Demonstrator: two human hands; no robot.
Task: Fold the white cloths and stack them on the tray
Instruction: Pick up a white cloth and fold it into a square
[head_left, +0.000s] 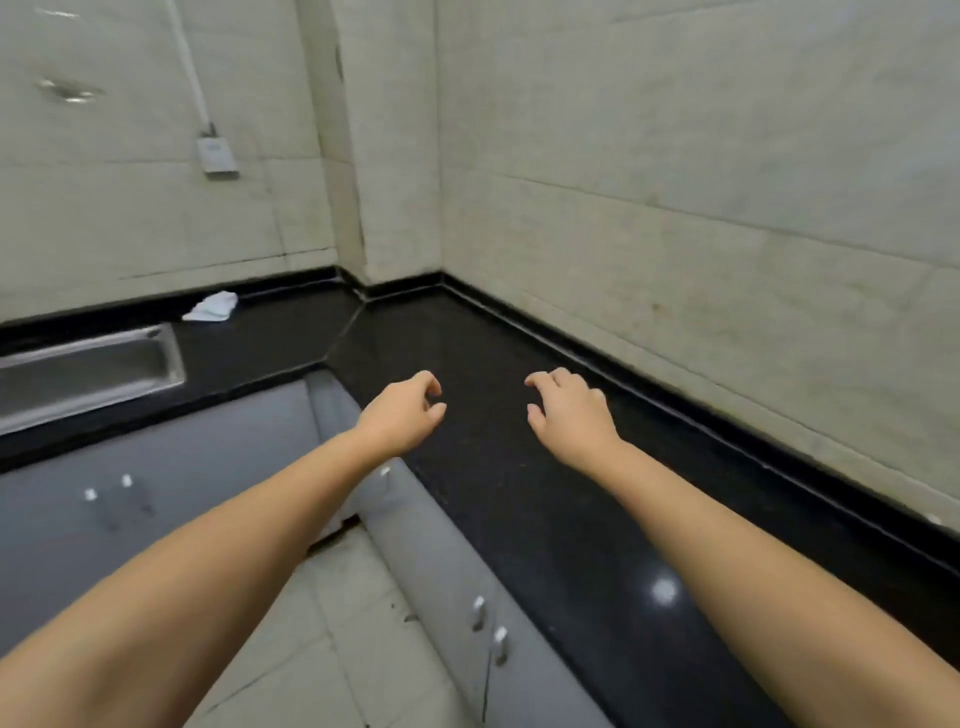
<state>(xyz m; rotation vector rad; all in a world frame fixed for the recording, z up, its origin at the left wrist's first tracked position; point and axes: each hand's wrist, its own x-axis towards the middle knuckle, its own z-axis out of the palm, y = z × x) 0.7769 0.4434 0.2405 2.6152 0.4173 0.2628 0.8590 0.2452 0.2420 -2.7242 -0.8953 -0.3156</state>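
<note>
One crumpled white cloth (213, 306) lies on the black countertop (467, 338) at the back left, against the wall. My left hand (402, 415) and my right hand (569, 410) are held out side by side above the counter's corner section, fingers loosely curled, holding nothing. Both hands are far from the cloth. No tray is in view.
A steel sink (88, 374) is set into the counter at the left. Grey cabinet doors with small handles (488, 629) run below the counter. A wall socket (218, 156) hangs above the cloth. Tiled walls close the corner behind the counter.
</note>
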